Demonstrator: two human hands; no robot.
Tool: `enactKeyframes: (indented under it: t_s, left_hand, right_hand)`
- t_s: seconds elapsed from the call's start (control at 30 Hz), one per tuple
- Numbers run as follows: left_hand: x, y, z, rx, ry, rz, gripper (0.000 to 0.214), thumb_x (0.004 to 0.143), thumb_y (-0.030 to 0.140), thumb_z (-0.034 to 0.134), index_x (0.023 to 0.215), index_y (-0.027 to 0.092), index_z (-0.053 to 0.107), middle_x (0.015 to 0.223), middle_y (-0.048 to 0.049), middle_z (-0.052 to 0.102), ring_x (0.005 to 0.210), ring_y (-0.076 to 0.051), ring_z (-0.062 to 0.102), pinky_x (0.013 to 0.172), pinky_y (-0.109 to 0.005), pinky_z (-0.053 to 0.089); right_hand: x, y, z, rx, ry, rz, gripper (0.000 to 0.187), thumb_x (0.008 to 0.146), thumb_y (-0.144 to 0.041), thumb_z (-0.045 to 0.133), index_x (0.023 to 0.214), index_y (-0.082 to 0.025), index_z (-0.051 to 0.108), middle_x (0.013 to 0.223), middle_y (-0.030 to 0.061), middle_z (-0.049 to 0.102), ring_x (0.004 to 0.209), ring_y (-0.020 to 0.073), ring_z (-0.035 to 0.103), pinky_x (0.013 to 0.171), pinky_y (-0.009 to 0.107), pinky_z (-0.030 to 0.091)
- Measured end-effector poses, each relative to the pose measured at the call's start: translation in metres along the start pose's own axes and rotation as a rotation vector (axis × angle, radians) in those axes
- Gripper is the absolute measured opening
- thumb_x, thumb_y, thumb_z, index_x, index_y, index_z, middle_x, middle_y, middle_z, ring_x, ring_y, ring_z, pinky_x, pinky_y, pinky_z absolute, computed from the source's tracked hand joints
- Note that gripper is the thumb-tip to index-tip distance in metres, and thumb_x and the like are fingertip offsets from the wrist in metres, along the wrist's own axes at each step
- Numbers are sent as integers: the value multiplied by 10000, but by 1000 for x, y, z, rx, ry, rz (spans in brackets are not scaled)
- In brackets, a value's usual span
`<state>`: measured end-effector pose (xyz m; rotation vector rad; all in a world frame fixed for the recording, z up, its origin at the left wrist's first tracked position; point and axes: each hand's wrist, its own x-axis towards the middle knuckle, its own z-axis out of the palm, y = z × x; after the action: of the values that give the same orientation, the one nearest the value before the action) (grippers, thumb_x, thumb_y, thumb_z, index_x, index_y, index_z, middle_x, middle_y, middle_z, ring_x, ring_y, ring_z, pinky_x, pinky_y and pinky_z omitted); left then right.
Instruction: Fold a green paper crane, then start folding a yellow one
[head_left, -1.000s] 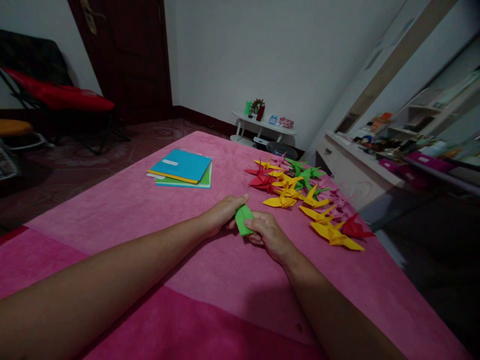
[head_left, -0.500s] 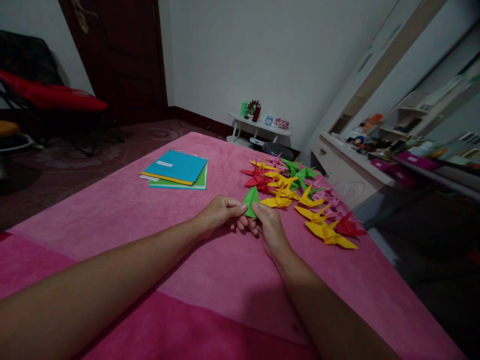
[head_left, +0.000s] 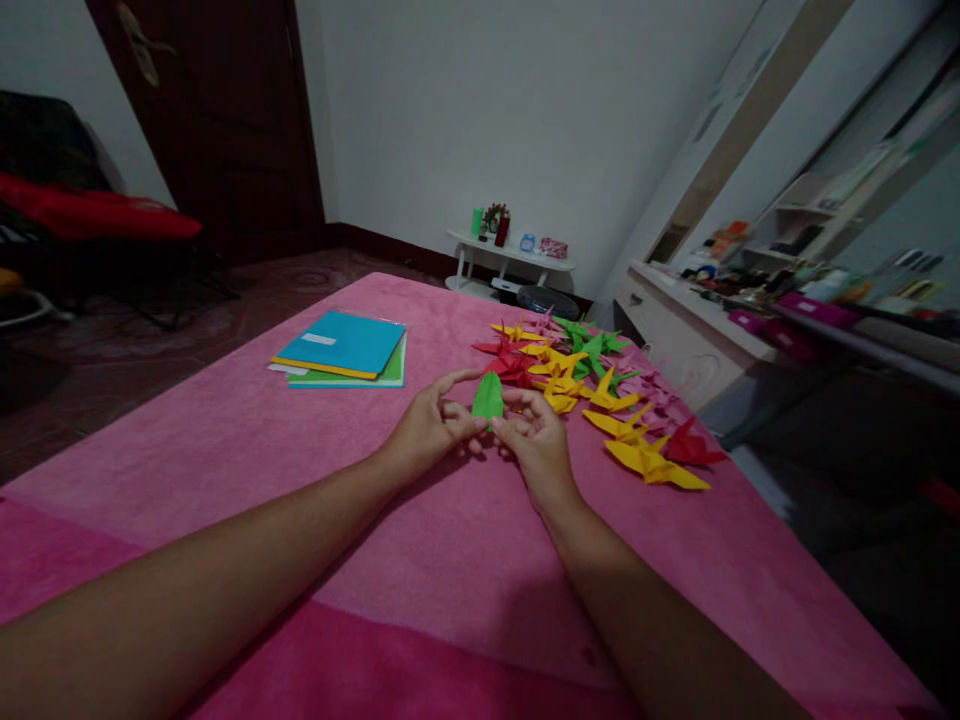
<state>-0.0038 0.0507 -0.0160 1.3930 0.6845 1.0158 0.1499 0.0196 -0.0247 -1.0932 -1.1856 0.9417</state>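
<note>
A small folded piece of green paper (head_left: 487, 398), pointed at its top, is held upright between my two hands just above the pink cloth (head_left: 420, 560). My left hand (head_left: 435, 420) grips its lower left edge, with the thumb near the bottom and the index finger curved behind the upper side. On the opposite edge, my right hand (head_left: 536, 430) pinches with its thumb at the bottom and its fingers curled. Right beside that hand lie folded paper cranes: yellow ones (head_left: 649, 463), red ones (head_left: 691, 445) and green ones (head_left: 596, 348), with pink ones behind.
A stack of coloured paper sheets (head_left: 341, 345), blue on top, lies at the left on the cloth. Beyond the far edge stands a low white shelf (head_left: 510, 248) with small items. A cluttered dresser (head_left: 697, 310) is on the right, a red-covered chair (head_left: 97, 210) on the left.
My fingers have shifted on the green paper: both index fingers are now raised along its sides and the thumbs sit lower. The whole view has shifted slightly.
</note>
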Motion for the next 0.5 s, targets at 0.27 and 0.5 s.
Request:
enactKeyframes:
  t_s: [0.27, 0.5]
  left_hand:
    - [2, -2, 1, -32, -9, 5, 494, 728, 266, 728, 1141, 166, 476, 611, 23, 647, 519, -164, 666, 488, -220, 503]
    - [5, -12, 0, -83, -47, -8, 299, 712, 324, 730, 850, 127, 553, 707, -30, 672, 546, -141, 648, 554, -254, 513]
  right_hand:
    - [2, 2, -1, 43, -13, 17, 400, 671, -309, 738, 999, -212, 529, 784, -35, 602, 492, 71, 554, 396, 162, 412]
    - [0, -3, -1, -15, -28, 36, 268, 684, -299, 722, 893, -185, 599, 667, -38, 601, 484, 73, 541, 439, 173, 419]
